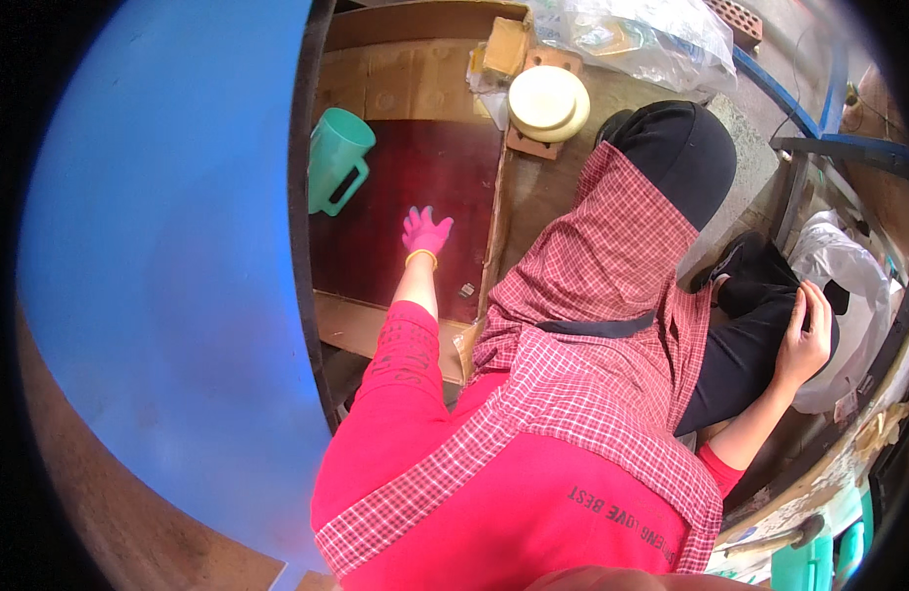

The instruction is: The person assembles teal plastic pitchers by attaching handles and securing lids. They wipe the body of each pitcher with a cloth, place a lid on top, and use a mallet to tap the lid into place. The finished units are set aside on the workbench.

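Note:
Neither of my own hands shows in the head view. A person in a red shirt (494,492), a red checked scarf and a black head covering (683,148) crouches right below me, seen from above and behind. That person's pink-gloved hand (426,233) lies flat with fingers spread on a dark red board (445,167). Their other hand (807,335), bare, rests on a black-clothed knee at the right. A green plastic jug (334,158) stands at the board's far left corner.
A large blue curved surface (159,256) fills the left side. Cardboard (415,79) frames the board. Cream round discs (547,101) sit on a brown block beyond it. A clear plastic bag (642,34) lies at the top and a white bag (853,276) at the right.

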Motion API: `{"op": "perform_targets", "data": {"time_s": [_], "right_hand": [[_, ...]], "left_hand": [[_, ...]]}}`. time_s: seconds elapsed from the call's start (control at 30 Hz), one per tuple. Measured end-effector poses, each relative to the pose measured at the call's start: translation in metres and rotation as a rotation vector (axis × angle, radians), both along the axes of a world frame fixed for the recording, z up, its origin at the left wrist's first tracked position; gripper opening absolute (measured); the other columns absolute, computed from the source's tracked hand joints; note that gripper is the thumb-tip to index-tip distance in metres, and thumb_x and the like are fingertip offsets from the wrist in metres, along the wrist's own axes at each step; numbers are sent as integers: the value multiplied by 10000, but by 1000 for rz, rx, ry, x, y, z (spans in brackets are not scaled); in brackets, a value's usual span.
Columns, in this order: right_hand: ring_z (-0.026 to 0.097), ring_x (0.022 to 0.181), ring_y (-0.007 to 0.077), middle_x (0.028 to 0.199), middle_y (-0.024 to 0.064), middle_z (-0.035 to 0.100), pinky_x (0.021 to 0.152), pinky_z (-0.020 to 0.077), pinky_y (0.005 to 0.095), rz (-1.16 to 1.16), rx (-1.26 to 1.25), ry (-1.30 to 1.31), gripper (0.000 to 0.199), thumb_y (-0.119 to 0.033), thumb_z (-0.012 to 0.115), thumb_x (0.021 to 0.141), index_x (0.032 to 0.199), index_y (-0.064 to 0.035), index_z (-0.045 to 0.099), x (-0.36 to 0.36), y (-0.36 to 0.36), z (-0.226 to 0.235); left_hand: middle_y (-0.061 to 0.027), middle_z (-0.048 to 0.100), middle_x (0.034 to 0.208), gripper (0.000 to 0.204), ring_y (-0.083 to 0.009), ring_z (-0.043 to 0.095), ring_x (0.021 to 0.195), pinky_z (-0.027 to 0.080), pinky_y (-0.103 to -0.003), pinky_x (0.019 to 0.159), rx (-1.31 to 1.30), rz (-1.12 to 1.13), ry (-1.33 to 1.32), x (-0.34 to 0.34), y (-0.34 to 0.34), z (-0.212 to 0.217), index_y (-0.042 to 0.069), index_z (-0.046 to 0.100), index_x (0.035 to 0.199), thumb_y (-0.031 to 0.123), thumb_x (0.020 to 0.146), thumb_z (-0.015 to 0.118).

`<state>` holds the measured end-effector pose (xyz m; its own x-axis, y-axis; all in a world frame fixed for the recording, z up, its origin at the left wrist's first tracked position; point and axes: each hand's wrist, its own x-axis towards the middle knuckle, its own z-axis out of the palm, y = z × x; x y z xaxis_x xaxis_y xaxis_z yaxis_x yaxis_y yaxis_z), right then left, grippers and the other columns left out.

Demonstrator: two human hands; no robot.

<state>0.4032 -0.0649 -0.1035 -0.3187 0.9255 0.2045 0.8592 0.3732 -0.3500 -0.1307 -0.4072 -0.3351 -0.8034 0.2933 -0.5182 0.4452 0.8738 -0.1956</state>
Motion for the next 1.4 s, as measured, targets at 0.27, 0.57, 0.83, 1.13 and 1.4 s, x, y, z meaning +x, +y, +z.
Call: {"op": "perform_targets", "data": {"time_s": [0.27, 0.57, 0.83, 1.13, 1.4], "right_hand": [[682, 930, 236, 1039, 71, 714, 832, 524, 322, 35, -8, -99, 110, -103, 668, 913, 993, -40, 709, -11, 7, 2], [683, 914, 253, 1023, 72, 712, 820, 522, 340, 70, 9, -33, 107, -102, 688, 887, 979, -52, 710, -11, 1, 5], [682, 914, 190, 986, 113, 717, 839, 527, 294, 24, -269, 489, 118, -30, 653, 900, 993, 27, 699, -35, 1, 18], [498, 1303, 263, 1425, 154, 502, 1041, 435, 399, 253, -677, 1574, 708, -378, 701, 897, 1447, -33, 420, -56, 10, 58], [586, 1205, 299, 1292, 196, 613, 1056, 426, 407, 579, -126, 1296, 937, -477, 894, 563, 1274, 49, 585, -4, -30, 153]], "left_hand": [[-42, 368, 1556, 471, -346, 230, 1472, 130, -615, 1181, -297, -1077, 368, -58, 115, 9, 218, 442, 1457, 184, 997, 347], [-19, 702, 878, 172, -225, 609, 1017, 151, -599, 1185, -119, -976, 380, -56, 163, 92, 207, 748, 846, 221, 851, 577], [-100, 647, 894, 208, -365, 592, 1016, 467, -471, 925, 688, -910, 432, 106, 154, 325, 98, 660, 888, 249, 780, 754], [-75, 630, 1011, 370, -154, 564, 830, 471, -312, 761, 2075, -319, -530, 176, 157, 355, -47, 602, 1114, 139, 814, 712], [-139, 647, 1255, 422, -264, 636, 1093, 506, -377, 932, 411, -1191, -124, 160, 223, 370, -1, 654, 1182, 83, 775, 727]]}}
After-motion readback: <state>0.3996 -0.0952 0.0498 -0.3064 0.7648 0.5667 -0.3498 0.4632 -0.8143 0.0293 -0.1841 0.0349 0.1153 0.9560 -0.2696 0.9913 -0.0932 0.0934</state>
